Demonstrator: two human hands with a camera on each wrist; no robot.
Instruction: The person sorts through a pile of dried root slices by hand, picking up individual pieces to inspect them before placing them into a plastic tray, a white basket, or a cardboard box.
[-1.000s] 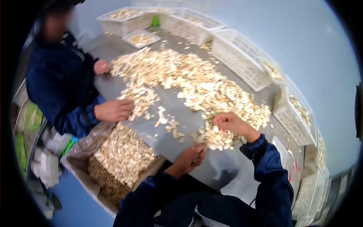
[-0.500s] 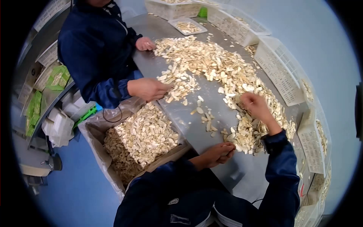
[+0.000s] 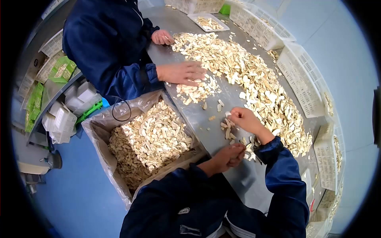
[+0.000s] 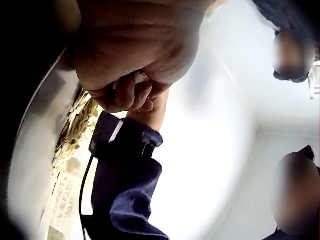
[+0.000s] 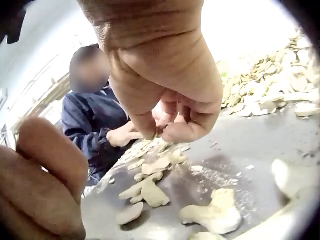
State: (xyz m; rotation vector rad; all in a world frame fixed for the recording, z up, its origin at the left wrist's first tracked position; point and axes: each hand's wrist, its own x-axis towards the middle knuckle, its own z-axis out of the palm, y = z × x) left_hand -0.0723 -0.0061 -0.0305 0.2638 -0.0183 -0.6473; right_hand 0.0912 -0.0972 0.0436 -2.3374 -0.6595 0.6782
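Observation:
Pale dried slices [image 3: 274, 99], some shaped like cut mushrooms, lie in a long heap on the metal table. My left hand [image 3: 229, 157] is near the table's front edge with its fingers curled; a small pale slice [image 4: 141, 77] shows between them in the left wrist view. Just beyond it, my right hand [image 3: 248, 122] has thumb and finger pinched together, a white slice [image 3: 228, 114] at the tips. Below the right hand, several loose slices [image 5: 212, 212] lie on the table. The palm side hides most of what the left hand holds.
Across the table a person's hand [image 3: 182, 73] spreads over a smaller pile of slices. A lined box [image 3: 99, 133] full of slices stands at the left below the table edge. White perforated baskets [image 3: 301, 79] line the far side, with a small white tray [image 3: 226, 27] at the back.
My right hand has moved from over the heap toward the nearer loose slices, closer to my left hand. The other person's near hand has spread out and shifted right. The head view has turned.

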